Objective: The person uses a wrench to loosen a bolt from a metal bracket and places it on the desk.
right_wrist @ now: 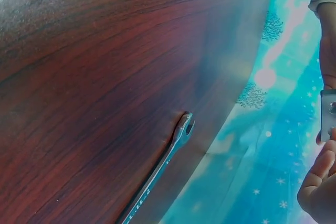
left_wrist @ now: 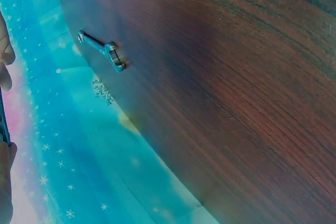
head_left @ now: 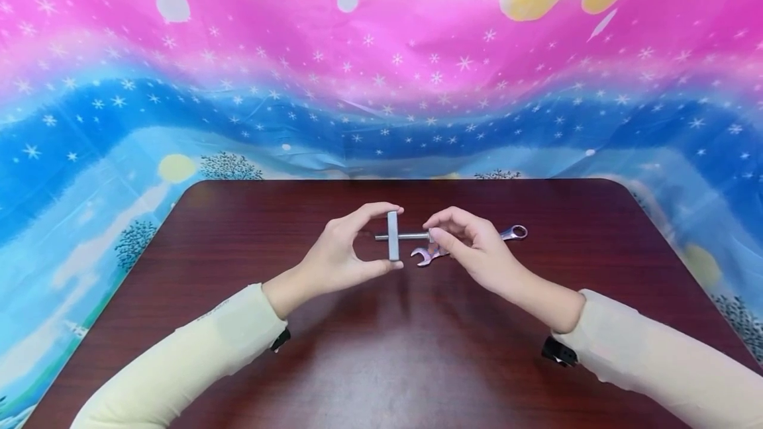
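Observation:
My left hand (head_left: 334, 250) grips a flat grey metal plate (head_left: 393, 243) upright between thumb and fingers, by its two opposite edges. A long steel bolt (head_left: 413, 236) passes through the plate, with a short length of it out on the left side. On the other side, my right hand (head_left: 483, 250) pinches the bolt at its head end, thumb against fingers. Holes show in the plate's face (right_wrist: 327, 121) at the edge of the right wrist view. In the left wrist view only part of the hands and the plate's edge appear.
A combination wrench (head_left: 422, 257) lies on the dark wood-grain table (head_left: 381, 363) behind my right hand, which hides its middle. A printed pink and blue cloth (head_left: 381, 85) hangs beyond the table's far edge. Black wrist devices (head_left: 559, 351) sit at both sleeves.

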